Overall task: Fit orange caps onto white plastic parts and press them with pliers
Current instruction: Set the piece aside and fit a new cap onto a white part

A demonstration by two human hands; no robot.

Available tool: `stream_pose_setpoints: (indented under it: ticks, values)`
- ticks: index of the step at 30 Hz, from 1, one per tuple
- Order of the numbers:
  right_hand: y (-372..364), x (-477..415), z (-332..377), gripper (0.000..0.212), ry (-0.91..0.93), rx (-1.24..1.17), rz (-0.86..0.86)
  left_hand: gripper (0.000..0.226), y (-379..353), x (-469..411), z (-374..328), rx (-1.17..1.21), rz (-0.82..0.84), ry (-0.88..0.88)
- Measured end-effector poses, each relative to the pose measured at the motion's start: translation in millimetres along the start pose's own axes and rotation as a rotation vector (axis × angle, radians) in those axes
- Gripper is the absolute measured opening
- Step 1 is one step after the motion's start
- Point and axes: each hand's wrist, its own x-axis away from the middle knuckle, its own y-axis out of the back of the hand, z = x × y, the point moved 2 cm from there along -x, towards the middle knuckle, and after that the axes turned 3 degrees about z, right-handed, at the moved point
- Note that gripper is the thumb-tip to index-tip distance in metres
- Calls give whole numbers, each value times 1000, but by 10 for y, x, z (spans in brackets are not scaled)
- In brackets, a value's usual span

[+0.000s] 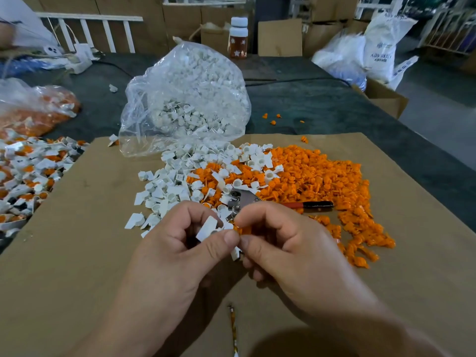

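Left hand (177, 248) pinches a white angular plastic part (207, 228); right hand (280, 246) pinches, seemingly, a small orange plastic cap (242, 230). Seat the cap squarely on the part before pressing.

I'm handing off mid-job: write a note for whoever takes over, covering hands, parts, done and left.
Left hand pinches a white part; right hand pinches an orange cap at it, seemingly not seated.
Pliers lie unheld on the piles ahead.
Done: assembled pieces heaped at far left.
Left: seat this cap, press with pliers; heaps of loose white parts and orange caps remain.
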Motion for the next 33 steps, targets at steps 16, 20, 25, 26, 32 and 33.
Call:
stream_pose_setpoints:
  ticks: [16,20,25,26,32,33]
  values:
    - [28,-7,10,20,3,-137,-21,33,-2,14,-29,-148,-19,-28]
    - [36,6,36,21,39,-72,-45,36,-34,34,-28,-112,42,-15]
    - [45,26,118,20,176,128,-77,21,-46,41,-38,-69,59,3]
    - [45,27,134,18,226,214,-94,20,-35,37,-46,-89,51,1]
    - [18,21,180,11,386,463,-136,33,-28,3,-69,-2,-43,25]
    - [9,22,176,10,390,477,-129,33,-31,2,-68,5,-48,25]
